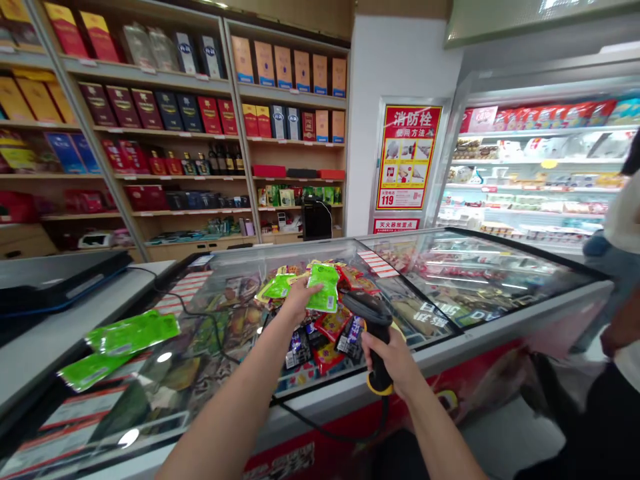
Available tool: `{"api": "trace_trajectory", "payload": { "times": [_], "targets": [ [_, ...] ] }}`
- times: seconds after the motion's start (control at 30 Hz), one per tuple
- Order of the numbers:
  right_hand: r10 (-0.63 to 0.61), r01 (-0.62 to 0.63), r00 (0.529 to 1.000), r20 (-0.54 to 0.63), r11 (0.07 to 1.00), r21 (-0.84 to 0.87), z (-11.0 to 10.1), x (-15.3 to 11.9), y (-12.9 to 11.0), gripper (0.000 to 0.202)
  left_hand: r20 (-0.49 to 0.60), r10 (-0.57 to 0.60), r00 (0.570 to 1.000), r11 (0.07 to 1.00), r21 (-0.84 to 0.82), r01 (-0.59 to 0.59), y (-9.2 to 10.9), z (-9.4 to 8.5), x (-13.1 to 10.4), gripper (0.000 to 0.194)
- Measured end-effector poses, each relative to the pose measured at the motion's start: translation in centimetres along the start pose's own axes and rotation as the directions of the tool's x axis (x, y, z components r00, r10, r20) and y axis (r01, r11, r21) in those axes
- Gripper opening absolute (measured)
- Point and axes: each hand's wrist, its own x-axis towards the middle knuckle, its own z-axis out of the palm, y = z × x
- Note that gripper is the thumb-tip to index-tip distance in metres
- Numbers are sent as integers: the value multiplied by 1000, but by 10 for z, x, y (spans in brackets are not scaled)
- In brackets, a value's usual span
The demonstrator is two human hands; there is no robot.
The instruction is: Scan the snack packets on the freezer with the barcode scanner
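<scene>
My left hand (299, 299) is closed on the edge of a bright green snack packet (324, 288), held over a heap of packets with its barcode corner showing. My right hand (393, 353) wraps round the handle of a black and yellow barcode scanner (374, 313), whose head points left toward that packet. Beneath both hands, red packets (331, 325) and dark packets (299, 348) are piled on the freezer's glass top. Another green packet (279, 287) lies in the pile just left of my left hand. Further left, several green packets (133, 332) rest on the glass.
The scanner's black cable (345, 438) hangs below and runs left across the chest freezer (430, 363). A counter (30, 353) with a dark device stands at left. A person (623, 267) is at the right edge. Shelves of boxes (195, 120) line the back.
</scene>
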Motion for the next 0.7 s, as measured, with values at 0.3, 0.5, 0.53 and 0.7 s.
{"api": "trace_trajectory", "payload": {
  "times": [0.3, 0.5, 0.53, 0.7],
  "targets": [
    [37, -18, 996, 86, 976, -217, -3, 8, -3, 34, -166, 54, 985, 969, -229, -92, -1, -37, 14, 49],
    [30, -11, 996, 87, 978, -206, 5, 11, 11, 32, -241, -22, 970, 930, -360, -69, -10, -26, 19, 39],
    [31, -14, 996, 84, 980, -201, 6, 11, 12, 32, -232, -48, 971, 922, -384, -46, -11, -23, 18, 37],
    [43, -32, 997, 61, 984, -176, 6, 11, 14, 31, -349, -153, 925, 903, -429, -12, -12, -17, 12, 23]
  ]
}}
